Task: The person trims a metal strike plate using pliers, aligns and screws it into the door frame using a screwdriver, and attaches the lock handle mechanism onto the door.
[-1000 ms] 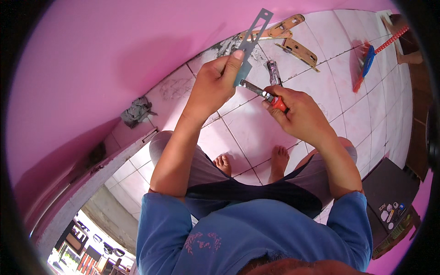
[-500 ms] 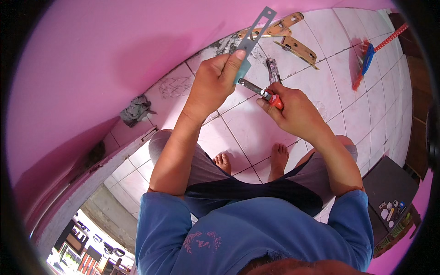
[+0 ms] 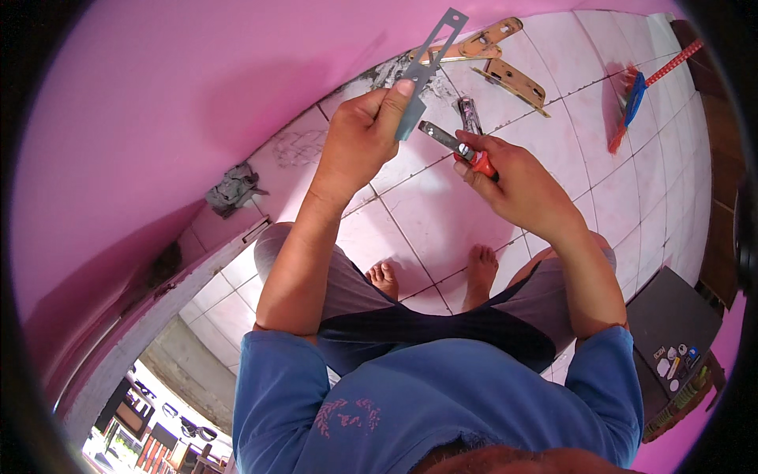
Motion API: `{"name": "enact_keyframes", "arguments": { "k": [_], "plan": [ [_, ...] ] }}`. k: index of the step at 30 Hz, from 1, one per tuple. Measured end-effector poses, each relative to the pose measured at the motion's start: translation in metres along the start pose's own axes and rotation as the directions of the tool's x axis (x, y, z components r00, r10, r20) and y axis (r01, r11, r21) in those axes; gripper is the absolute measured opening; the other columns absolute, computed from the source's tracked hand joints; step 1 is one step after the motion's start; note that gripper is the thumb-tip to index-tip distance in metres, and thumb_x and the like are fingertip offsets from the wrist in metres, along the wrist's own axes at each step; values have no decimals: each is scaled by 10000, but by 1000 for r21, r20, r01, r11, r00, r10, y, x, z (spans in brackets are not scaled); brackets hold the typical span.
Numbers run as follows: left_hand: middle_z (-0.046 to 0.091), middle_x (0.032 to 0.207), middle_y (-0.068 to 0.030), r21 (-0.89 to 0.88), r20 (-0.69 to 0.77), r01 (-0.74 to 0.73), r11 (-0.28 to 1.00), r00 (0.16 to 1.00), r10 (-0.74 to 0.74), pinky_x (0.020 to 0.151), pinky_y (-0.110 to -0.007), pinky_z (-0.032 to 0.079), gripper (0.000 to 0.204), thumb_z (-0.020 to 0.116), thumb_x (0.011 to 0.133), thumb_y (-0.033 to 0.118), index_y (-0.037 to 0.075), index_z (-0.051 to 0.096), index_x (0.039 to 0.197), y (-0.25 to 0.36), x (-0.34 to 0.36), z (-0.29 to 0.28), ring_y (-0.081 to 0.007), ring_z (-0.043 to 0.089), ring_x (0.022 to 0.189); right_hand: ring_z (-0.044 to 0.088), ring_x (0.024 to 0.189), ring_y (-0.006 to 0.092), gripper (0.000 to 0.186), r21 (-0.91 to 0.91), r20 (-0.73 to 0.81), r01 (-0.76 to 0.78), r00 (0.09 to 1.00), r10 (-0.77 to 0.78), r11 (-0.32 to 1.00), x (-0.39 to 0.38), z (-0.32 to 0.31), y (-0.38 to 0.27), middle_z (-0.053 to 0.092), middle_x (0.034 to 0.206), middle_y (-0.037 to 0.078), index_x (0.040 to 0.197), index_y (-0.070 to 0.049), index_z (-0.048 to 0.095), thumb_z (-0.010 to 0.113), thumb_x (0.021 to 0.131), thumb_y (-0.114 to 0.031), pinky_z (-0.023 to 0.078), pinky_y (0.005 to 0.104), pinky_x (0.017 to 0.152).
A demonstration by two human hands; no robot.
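My left hand (image 3: 365, 130) is closed around a flat grey metal strike plate (image 3: 430, 63), thumb pressed on its face. The plate tilts up and away, its long slot toward the wall. My right hand (image 3: 525, 186) grips a red-handled tool (image 3: 483, 164) with a flat dark metal blade, like a chisel. Its tip points toward the plate's lower end, with a small gap between them. Beyond my right hand, a shiny metal tool (image 3: 469, 116) lies on the floor, partly hidden. A brass-coloured mortise lock (image 3: 515, 84) and a door handle plate (image 3: 493, 35) lie farther off.
A pink wall (image 3: 189, 87) rises at the left. A crumpled grey cloth (image 3: 233, 191) lies by its foot, near the doorway edge. At the far right stands a red and blue broom (image 3: 634, 101) on the tiles. A black box-like surface (image 3: 671, 324) is at my right.
My right hand has drawn the blade a little right and down, away from the plate. My left hand has shifted slightly left with the plate.
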State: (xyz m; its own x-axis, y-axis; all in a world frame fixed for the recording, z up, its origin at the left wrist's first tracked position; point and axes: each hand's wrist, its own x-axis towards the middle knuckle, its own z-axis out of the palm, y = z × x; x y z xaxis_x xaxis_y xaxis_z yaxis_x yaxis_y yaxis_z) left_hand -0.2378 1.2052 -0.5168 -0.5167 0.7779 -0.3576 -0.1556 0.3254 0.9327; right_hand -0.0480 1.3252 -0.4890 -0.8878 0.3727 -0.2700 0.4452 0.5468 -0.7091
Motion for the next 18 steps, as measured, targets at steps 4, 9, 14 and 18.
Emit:
{"name": "enact_keyframes", "arguments": {
  "k": [4, 9, 14, 18],
  "plan": [
    [394, 517, 44, -28, -1, 17, 999, 1000, -17, 417, -246, 298, 524, 540, 989, 449, 34, 559, 669, 2, -1, 5, -46, 367, 446, 619, 791, 332, 405, -12, -3, -12, 1000, 12, 1000, 1, -1, -1, 645, 889, 188, 1251, 24, 569, 602, 938, -231, 484, 382, 746],
    [394, 520, 42, 4, -17, 7, 1000, 1000, -7, 425, -251, 308, 530, 529, 993, 452, 18, 578, 692, -3, 1, 8, -48, 371, 457, 623, 803, 346, 395, -16, -4, -4, 1000, 4, 1000, 2, 0, -3, 649, 890, 192, 1237, 21, 574, 599, 940, -238, 485, 393, 749],
    [389, 518, 39, 32, -29, -18, 999, 999, 19, 426, -254, 309, 543, 525, 994, 454, 18, 564, 674, -6, 2, 8, -49, 372, 461, 636, 829, 358, 380, -58, 5, -10, 1000, 10, 998, 3, 2, -2, 654, 899, 212, 1203, 25, 582, 603, 937, -247, 489, 408, 758],
    [381, 509, 43, 29, -20, 7, 1000, 1000, -6, 422, -254, 305, 550, 528, 994, 450, 23, 541, 647, -7, 3, 7, -51, 366, 452, 636, 813, 365, 372, -33, 16, -19, 1000, 19, 999, 4, -1, -4, 657, 878, 217, 1183, 31, 584, 604, 936, -246, 491, 406, 748]
  ]
}}
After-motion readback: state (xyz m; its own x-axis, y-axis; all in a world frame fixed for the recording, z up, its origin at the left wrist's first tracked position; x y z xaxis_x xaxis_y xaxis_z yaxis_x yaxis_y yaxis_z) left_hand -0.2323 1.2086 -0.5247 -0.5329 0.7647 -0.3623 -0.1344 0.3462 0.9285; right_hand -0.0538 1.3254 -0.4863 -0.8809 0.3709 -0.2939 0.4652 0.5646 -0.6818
